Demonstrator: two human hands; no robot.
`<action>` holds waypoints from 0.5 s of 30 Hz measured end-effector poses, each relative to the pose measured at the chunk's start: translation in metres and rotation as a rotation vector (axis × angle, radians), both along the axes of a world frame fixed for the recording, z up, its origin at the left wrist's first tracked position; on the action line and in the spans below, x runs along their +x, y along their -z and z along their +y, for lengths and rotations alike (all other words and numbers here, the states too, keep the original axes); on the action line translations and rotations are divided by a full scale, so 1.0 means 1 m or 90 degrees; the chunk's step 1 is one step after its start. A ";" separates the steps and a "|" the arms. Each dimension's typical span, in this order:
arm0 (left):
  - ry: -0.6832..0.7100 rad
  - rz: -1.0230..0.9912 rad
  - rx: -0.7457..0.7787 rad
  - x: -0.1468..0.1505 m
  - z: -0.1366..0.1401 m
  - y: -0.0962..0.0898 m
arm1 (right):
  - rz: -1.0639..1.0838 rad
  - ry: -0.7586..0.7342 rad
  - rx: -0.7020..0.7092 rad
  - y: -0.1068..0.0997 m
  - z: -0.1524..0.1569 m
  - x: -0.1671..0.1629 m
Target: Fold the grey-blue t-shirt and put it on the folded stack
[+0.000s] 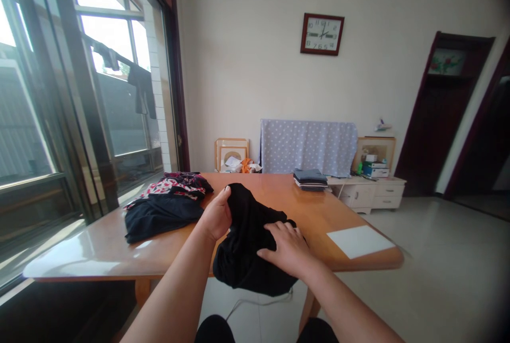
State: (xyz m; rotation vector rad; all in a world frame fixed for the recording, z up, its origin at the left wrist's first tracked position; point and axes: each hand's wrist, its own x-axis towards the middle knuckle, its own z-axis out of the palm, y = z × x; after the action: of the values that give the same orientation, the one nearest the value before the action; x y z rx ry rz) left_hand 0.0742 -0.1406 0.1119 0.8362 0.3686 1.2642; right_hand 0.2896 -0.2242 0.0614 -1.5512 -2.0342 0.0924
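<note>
A black cloth garment (247,258) is bunched up between my hands, partly over the front edge of the wooden table. My left hand (217,215) is closed on its upper left part, with the thumb uppermost. On the garment's right side lies my right hand (285,247), its thumb and fingers spread over the cloth. The fingertips at the far side are partly hidden in the folds. What kind of garment it is, I cannot tell.
A heap of dark and floral clothes (165,210) lies on the table's left (91,258). A neat stack of folded clothes (311,179) sits at the far edge, and a white sheet (360,241) at the right. A low white cabinet (370,194) stands beyond.
</note>
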 end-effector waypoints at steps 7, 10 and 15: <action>0.031 -0.049 -0.007 -0.024 0.000 -0.008 | 0.085 0.169 0.015 0.004 0.036 0.047; 0.049 -0.042 -0.007 -0.031 -0.001 -0.005 | 0.300 0.204 0.072 -0.005 0.054 0.067; 0.045 -0.054 -0.001 -0.037 0.000 0.003 | 0.657 0.165 0.117 -0.017 0.077 0.083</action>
State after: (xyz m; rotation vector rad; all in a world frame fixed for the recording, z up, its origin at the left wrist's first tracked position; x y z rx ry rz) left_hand 0.0367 -0.1409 0.1084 0.7848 0.2705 1.2296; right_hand 0.3725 -0.1471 0.0789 -1.2369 -0.9970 0.4786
